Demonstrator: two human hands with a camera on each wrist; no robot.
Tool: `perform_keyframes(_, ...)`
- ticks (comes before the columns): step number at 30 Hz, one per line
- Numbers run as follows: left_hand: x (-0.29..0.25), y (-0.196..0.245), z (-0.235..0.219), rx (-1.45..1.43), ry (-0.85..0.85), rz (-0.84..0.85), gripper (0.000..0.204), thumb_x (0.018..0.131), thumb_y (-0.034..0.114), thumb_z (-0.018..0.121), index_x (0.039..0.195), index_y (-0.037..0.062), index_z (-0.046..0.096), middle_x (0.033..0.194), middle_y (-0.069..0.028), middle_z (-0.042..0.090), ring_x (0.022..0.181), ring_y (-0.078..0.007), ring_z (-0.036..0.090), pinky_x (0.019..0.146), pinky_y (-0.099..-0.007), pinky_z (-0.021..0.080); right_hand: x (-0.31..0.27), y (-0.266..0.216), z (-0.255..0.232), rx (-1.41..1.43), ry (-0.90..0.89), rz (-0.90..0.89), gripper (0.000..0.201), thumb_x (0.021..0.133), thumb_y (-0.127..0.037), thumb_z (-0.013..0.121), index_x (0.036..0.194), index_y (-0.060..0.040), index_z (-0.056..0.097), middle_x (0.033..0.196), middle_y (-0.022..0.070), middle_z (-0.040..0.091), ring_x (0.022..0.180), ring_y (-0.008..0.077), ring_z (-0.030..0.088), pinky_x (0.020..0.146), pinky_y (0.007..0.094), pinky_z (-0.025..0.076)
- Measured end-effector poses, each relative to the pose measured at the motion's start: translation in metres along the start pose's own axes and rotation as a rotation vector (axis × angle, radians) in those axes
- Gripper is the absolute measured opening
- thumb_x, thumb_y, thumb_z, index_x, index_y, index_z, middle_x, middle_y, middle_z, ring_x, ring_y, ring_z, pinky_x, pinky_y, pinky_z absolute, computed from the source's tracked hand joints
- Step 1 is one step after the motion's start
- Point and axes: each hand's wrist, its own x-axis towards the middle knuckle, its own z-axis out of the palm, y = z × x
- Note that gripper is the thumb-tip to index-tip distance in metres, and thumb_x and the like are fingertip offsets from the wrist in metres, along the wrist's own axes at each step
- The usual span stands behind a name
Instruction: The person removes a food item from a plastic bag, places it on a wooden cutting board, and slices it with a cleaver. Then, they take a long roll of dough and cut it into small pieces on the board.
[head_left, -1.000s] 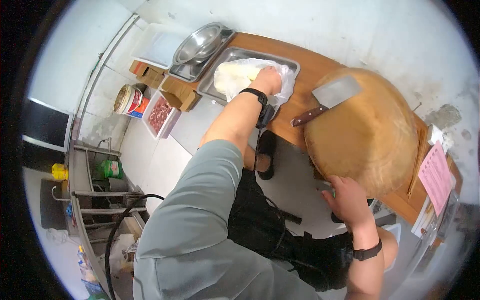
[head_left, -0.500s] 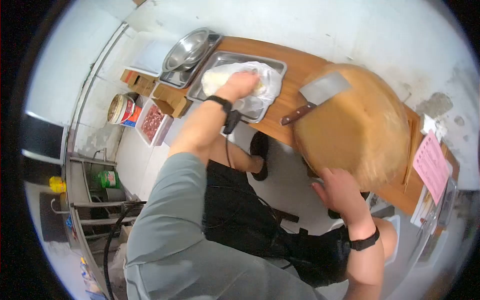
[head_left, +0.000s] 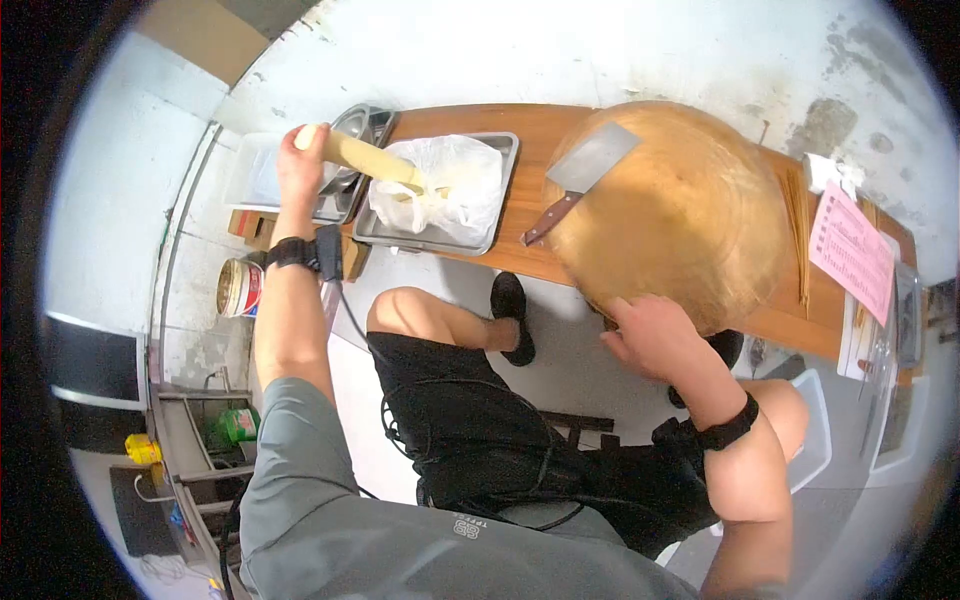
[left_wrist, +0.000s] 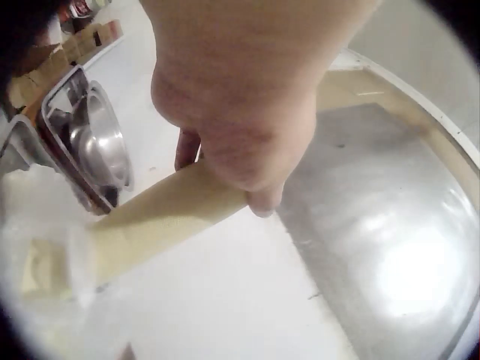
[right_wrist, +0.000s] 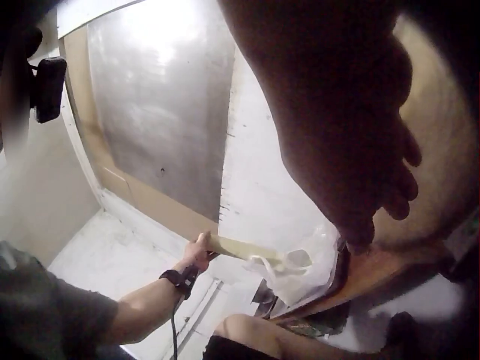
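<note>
My left hand grips one end of a long, smooth, pale-yellow cylinder, raised at a slant. Its lower end sits in a white plastic bag on a metal tray. In the left wrist view the fingers wrap round the cylinder, while the bag covers its far end. My right hand rests at the near edge of a round wooden chopping block, fingers relaxed and holding nothing. On the block's left side lies a cleaver, handle overhanging the edge.
Metal bowls stand left of the tray. Bamboo skewers and a pink printed sheet lie right of the block. Below on the left is a bucket. My knees are under the table's front edge.
My left hand has come up and left from the bag, drawing out the yellow cylinder by one end. The right hand stays at the block's edge. The head view has shifted.
</note>
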Motion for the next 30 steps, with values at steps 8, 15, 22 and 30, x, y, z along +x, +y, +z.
perform_keyframes(8, 0.001, 0.142, -0.018, -0.309, -0.113, 0.102, 0.062, 0.08, 0.036, 0.08, 0.12, -0.0058, 0.057, 0.098, -0.0103, 0.067, 0.086, -0.0151, 0.063, 0.073, -0.0285, 0.051, -0.003, 0.0, 0.0, 0.075, 0.037, -0.012, 0.03, 0.086, -0.03, 0.065, 0.096, -0.0022, 0.059, 0.088, 0.0183, 0.067, 0.088, 0.0374, 0.064, 0.079, 0.0468, 0.05)
perform_keyframes(15, -0.052, 0.191, 0.086, -0.872, -0.343, -0.12, 0.044, 0.089, 0.035, 0.071, 0.113, -0.0001, 0.058, 0.104, -0.0085, 0.066, 0.094, -0.0181, 0.063, 0.079, -0.0338, 0.053, -0.009, 0.005, -0.004, 0.077, 0.028, 0.004, 0.029, 0.087, -0.03, 0.064, 0.096, -0.0028, 0.059, 0.087, 0.0193, 0.067, 0.087, 0.0376, 0.065, 0.078, 0.0472, 0.051)
perform_keyframes(22, -0.189, 0.172, 0.215, -1.319, -0.461, -0.779, 0.035, 0.097, 0.028, 0.06, 0.116, -0.0004, 0.054, 0.109, -0.0092, 0.063, 0.101, -0.0246, 0.062, 0.084, -0.039, 0.053, -0.014, 0.017, -0.007, 0.11, 0.021, 0.13, 0.031, 0.088, -0.032, 0.063, 0.096, -0.0021, 0.059, 0.088, 0.0192, 0.067, 0.088, 0.0379, 0.064, 0.08, 0.0473, 0.051)
perform_keyframes(30, -0.282, 0.131, 0.202, -0.287, -0.442, -0.305, 0.039, 0.09, 0.03, 0.069, 0.107, -0.0042, 0.063, 0.096, -0.0124, 0.067, 0.088, -0.0236, 0.065, 0.082, -0.0361, 0.051, -0.013, 0.013, -0.004, 0.097, 0.037, 0.062, 0.032, 0.088, -0.034, 0.064, 0.094, -0.0028, 0.059, 0.087, 0.0166, 0.067, 0.088, 0.0359, 0.065, 0.079, 0.0457, 0.051)
